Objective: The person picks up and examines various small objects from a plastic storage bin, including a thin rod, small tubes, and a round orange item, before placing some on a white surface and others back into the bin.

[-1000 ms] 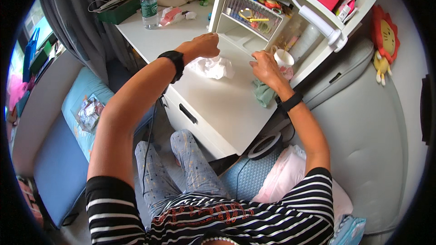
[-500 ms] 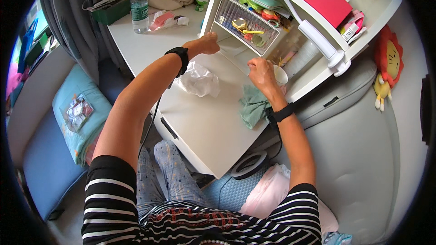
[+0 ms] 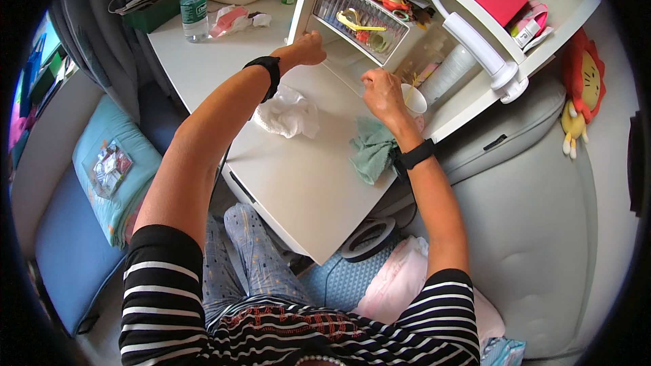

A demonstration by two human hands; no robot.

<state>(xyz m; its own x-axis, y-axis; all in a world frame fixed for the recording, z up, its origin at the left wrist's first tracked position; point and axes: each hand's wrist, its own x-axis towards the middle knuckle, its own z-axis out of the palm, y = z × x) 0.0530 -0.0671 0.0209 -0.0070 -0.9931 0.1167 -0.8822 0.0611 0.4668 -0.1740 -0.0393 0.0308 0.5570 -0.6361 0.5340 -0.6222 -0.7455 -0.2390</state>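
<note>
My left hand (image 3: 308,49) reaches to the shelf unit's left upright, fingers curled closed. My right hand (image 3: 383,95) is closed too, beside a white paper cup (image 3: 413,99). Between them, below a clear-fronted drawer box (image 3: 363,20), runs a thin pale edge; whatever my fingers grip there is hidden. A yellow-handled item (image 3: 359,22) shows against the box's front. Crumpled white tissue (image 3: 288,114) lies on the white desk (image 3: 298,183) beneath my left wrist. A green cloth (image 3: 373,150) sits by my right wrist.
A water bottle (image 3: 193,3) and a green box (image 3: 150,15) stand at the back left. A white lamp (image 3: 481,47) reaches over the shelf's right part. A grey padded seat (image 3: 522,230) lies right, a blue cushion (image 3: 119,169) left.
The view has shifted slightly, so the desk and shelf sit a little further left and higher. Both hands stay closed in nearly the same place at the shelf.
</note>
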